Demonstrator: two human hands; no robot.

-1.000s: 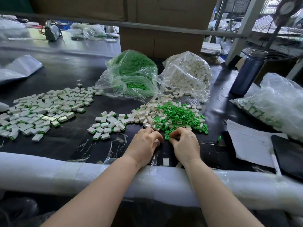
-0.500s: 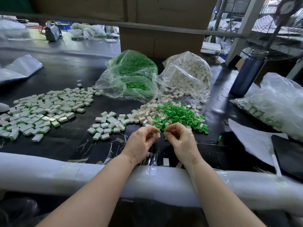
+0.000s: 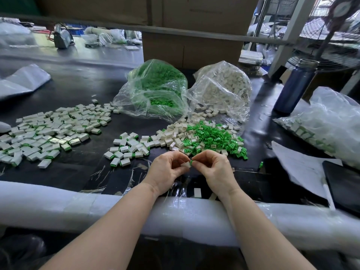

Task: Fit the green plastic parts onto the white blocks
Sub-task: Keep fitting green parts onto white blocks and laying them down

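White block [image 3: 185, 164] pinched in the fingertips of the left hand [image 3: 167, 170], green part [image 3: 191, 162] pinched in the fingertips of the right hand [image 3: 216, 169], the two pieces touching end to end just above the black table [image 3: 81, 90]. A second ago both hands down at the near edge of the loose heap of green parts [image 3: 216, 139], picking; half a second ago lifted and coming together; now raised clear of the heap with green meeting white. Judged from that: picking finished, pressing home under way, though whether fully seated cannot be told at this size. Just beyond the hands, loose white blocks [image 3: 171, 137] mixed into the green heap. To the left, a small cluster of fitted blocks [image 3: 126, 149] with green ends showing, and further left a broad spread of finished ones [image 3: 48, 131]. Behind, a clear bag of green parts [image 3: 155, 88] beside a clear bag of white blocks [image 3: 224, 86]. At the right, a blue bottle [image 3: 294, 86], another plastic bag [image 3: 327, 123], sheets of paper [image 3: 300, 166] and a dark tablet [image 3: 342, 184]. White foam padding [image 3: 58, 201] along the near table edge under both forearms. Cardboard boxes [image 3: 191, 49] at the back, a fan [image 3: 331, 36] at upper right, cluttered workshop benches beyond.
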